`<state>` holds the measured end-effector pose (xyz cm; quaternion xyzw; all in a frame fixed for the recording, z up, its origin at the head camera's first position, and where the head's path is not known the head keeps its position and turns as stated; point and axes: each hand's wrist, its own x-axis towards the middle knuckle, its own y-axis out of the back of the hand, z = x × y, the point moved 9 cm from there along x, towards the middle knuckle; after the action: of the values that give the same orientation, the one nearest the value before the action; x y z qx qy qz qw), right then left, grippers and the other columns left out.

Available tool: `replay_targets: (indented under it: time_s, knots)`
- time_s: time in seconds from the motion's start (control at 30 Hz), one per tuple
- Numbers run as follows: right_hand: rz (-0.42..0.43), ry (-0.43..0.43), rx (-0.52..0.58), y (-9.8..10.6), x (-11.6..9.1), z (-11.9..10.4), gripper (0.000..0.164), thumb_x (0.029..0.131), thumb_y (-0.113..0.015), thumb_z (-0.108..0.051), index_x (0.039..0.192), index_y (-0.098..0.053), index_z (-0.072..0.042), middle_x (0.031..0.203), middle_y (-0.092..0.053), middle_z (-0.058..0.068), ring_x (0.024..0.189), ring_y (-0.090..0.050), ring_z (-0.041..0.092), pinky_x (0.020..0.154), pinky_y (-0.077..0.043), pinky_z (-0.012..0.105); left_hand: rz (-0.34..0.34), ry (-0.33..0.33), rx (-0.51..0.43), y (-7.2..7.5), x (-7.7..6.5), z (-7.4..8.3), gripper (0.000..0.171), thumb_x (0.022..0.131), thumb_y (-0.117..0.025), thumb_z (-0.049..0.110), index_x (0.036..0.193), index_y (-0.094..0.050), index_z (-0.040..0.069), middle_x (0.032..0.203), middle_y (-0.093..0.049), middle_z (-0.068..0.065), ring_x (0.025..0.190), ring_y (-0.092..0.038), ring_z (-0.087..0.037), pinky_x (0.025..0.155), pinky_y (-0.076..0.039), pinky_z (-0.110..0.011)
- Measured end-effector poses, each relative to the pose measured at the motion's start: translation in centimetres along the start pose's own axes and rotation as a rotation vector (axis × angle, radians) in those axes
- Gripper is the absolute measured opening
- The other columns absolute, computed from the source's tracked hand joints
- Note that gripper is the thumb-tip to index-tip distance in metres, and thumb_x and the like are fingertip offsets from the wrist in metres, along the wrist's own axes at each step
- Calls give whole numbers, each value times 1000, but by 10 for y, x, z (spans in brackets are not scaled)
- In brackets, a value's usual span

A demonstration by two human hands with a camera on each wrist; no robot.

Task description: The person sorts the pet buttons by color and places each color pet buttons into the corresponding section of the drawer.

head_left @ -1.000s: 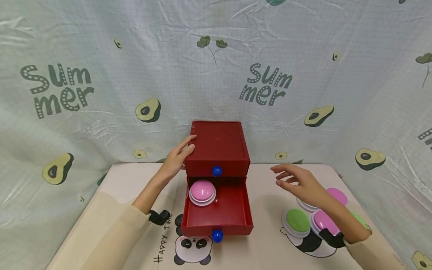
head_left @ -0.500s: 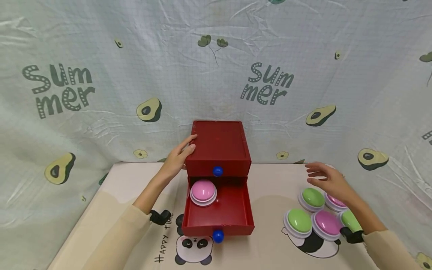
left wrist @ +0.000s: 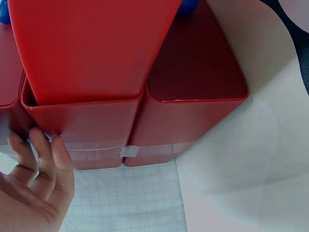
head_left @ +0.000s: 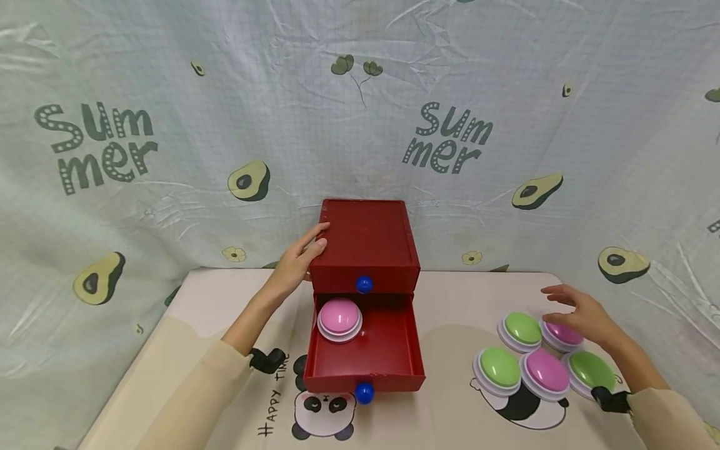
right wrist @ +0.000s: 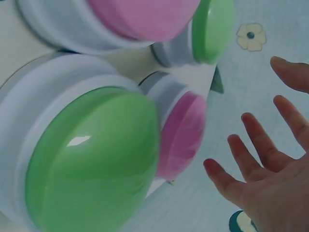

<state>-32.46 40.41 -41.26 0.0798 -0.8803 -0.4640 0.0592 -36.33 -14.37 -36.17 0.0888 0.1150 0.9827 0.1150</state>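
Note:
A red drawer cabinet [head_left: 368,234] stands at the middle of the table, its lower drawer [head_left: 388,353] pulled out. Inside that drawer, at the back left, sits a pink dome-topped button [head_left: 340,316] on a white base. My left hand [head_left: 291,270] rests against the cabinet's left side, thumb and a finger at the top edge; in the left wrist view its fingertips touch the red wall. Off to the right, my right hand [head_left: 585,315] hovers over a pink button [head_left: 564,337], fingers spread and holding nothing. The right wrist view shows that hand [right wrist: 275,186] beyond a green button [right wrist: 96,159].
Around the right hand lie more dome buttons: a back green one [head_left: 522,329], a front green one [head_left: 499,369], a front pink one [head_left: 547,373] and a right green one [head_left: 592,370]. Blue knobs [head_left: 364,393] stick out from the drawer fronts. A printed curtain [head_left: 360,137] hangs behind the table.
My right hand has moved right, from beside the cabinet to over the back right pink button, uncovering the other buttons. The left hand stays on the cabinet.

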Motion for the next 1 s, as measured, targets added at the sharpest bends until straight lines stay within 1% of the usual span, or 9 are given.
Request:
replay_targets:
  time_s: [0.1,0.2,0.37,0.5,0.57,0.63,0.7,0.77,1.0]
  knots:
    - [-34,-23,-19,-3,-3,10,60,89,-75,-14,140,-52,7,139,-53,40,127,-48,63,94,-45,76,1,3,-3,0,1,0,54,109,-46,40,161,-37,34,141,-59,-26,89,-72,-17,70,-62,-32]
    - [-61,-57,-32,-5,-6,18,58,89,-75,-13,138,-53,9,138,-52,43,126,-49,63,95,-49,72,5,7,-3,0,1,-1,53,108,-46,41,160,-37,34,139,-60,-27,87,-72,-17,70,-62,-32]
    - [-82,-123,-54,-4,-8,31,58,89,-75,-13,136,-53,11,134,-52,44,119,-53,60,91,-56,63,9,10,-10,-1,1,-1,53,108,-46,41,160,-38,34,138,-61,-26,86,-72,-16,69,-62,-32]
    - [-89,-126,-82,-3,-9,38,58,87,-76,-13,135,-55,12,130,-54,43,114,-56,57,88,-56,62,8,7,-12,-1,1,0,53,109,-46,41,160,-38,34,137,-61,-27,85,-72,-16,69,-62,-33]
    - [-95,-130,-85,-3,-10,41,59,87,-77,-14,135,-55,11,129,-55,43,112,-58,54,85,-57,56,10,5,-8,0,1,0,53,109,-46,41,160,-37,33,138,-61,-27,86,-72,-16,69,-62,-32]
    - [-96,-139,-84,-4,-10,44,59,86,-78,-15,134,-56,11,127,-56,42,109,-59,51,81,-56,48,11,6,-10,0,1,0,53,109,-46,41,161,-37,33,139,-61,-27,86,-72,-17,69,-62,-32]
    - [-101,-152,-82,-5,-11,47,60,86,-79,-16,134,-57,10,124,-57,40,106,-60,46,77,-53,40,8,5,-13,0,1,0,54,109,-46,41,161,-37,33,140,-60,-27,88,-72,-16,70,-62,-32]
    - [-103,-153,-89,-7,-12,49,60,84,-81,-17,133,-58,9,121,-58,39,103,-61,43,75,-48,35,5,4,-16,-1,1,0,54,109,-46,41,161,-37,33,139,-60,-27,88,-72,-16,70,-62,-33]
    - [-94,-156,-123,-9,-12,48,65,81,-84,-19,133,-57,9,120,-59,39,102,-61,43,75,-49,35,7,0,-3,0,-1,0,54,108,-47,40,161,-36,32,142,-58,-27,91,-72,-19,71,-62,-32]
